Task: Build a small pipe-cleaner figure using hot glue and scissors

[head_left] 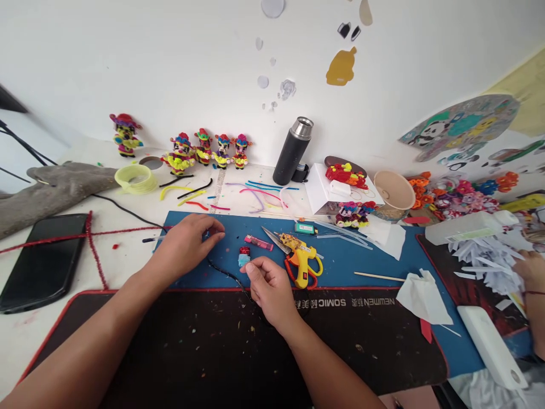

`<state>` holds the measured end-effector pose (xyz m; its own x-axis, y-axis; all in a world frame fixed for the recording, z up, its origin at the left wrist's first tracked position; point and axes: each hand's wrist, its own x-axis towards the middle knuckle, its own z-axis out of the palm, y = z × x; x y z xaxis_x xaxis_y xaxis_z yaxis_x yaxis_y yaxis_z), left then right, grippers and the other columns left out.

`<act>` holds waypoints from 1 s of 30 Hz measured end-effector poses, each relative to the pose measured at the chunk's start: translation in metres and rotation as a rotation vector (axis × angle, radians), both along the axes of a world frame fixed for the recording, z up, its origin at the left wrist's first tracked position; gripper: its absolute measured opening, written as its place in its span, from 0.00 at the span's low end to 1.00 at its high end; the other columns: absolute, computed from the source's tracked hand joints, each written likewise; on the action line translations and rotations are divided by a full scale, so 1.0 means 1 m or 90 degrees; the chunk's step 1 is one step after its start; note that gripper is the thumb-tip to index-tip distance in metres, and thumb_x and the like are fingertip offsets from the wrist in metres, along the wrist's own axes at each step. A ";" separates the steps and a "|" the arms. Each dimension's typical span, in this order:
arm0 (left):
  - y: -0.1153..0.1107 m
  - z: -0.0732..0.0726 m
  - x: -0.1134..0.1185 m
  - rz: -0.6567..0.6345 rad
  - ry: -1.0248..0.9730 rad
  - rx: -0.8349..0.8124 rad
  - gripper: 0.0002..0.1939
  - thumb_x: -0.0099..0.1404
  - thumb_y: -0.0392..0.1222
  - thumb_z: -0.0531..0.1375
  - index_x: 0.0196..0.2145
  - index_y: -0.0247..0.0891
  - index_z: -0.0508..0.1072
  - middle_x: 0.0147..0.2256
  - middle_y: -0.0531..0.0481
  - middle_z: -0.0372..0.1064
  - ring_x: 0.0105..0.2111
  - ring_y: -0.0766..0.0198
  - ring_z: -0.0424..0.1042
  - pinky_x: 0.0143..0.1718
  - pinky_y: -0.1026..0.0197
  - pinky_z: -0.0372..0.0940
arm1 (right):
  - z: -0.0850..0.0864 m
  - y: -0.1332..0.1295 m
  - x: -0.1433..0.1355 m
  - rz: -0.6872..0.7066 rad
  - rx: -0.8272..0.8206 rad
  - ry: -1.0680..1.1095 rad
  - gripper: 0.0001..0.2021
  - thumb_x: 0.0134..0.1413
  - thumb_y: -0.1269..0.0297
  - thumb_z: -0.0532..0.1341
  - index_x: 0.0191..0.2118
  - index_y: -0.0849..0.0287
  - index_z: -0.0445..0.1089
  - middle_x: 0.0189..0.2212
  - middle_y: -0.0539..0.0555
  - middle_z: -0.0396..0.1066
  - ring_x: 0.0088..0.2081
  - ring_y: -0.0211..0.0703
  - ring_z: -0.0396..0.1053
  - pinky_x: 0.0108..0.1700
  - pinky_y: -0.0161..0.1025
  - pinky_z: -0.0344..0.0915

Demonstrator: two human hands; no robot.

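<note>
My right hand point(269, 284) is closed at its fingertips beside a small red and light-blue fuzzy piece point(244, 257); what the pinch holds is too small to name. Over the left part of the blue mat point(340, 262), my left hand point(196, 238) has thumb and fingers curled together, with something dark and tiny at the fingertips that I cannot make out. A black cord point(227, 275) runs between the hands. Just beyond my right hand lie a pink lighter point(259, 243), scissors point(276, 241) and a yellow glue gun point(302, 264).
Fuzzy figures point(180, 153), cut stems point(200, 193) and a black flask point(293, 150) stand or lie behind the mat. A phone point(45, 258) is at the left. A white box point(319, 184) sits behind; another person's hand point(532, 272) is at the far right.
</note>
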<state>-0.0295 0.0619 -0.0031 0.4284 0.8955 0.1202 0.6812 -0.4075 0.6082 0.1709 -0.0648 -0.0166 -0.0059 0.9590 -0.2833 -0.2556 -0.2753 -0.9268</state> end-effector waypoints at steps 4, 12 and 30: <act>0.002 0.008 0.017 -0.063 0.098 0.011 0.10 0.70 0.47 0.57 0.38 0.42 0.77 0.40 0.43 0.79 0.44 0.46 0.75 0.47 0.49 0.67 | -0.005 -0.003 0.000 0.005 0.022 -0.041 0.24 0.62 0.38 0.66 0.37 0.58 0.74 0.17 0.40 0.52 0.16 0.31 0.47 0.18 0.33 0.44; 0.002 -0.002 0.036 -0.081 0.151 0.043 0.06 0.70 0.44 0.60 0.38 0.40 0.75 0.37 0.43 0.77 0.41 0.46 0.74 0.43 0.49 0.67 | -0.005 -0.005 0.000 0.012 0.049 -0.102 0.23 0.63 0.39 0.64 0.37 0.57 0.75 0.17 0.42 0.52 0.18 0.33 0.49 0.20 0.33 0.46; -0.014 0.018 0.014 0.015 -0.201 -0.247 0.19 0.70 0.61 0.58 0.38 0.42 0.73 0.33 0.52 0.71 0.34 0.58 0.69 0.38 0.58 0.65 | -0.002 -0.003 0.000 -0.013 0.036 -0.064 0.25 0.61 0.37 0.66 0.36 0.57 0.74 0.16 0.40 0.53 0.16 0.31 0.48 0.18 0.33 0.45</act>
<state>-0.0155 0.0476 0.0150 0.4045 0.9088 -0.1023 0.4451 -0.0979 0.8901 0.1705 -0.0681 -0.0182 0.0400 0.9731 -0.2271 -0.1654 -0.2177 -0.9619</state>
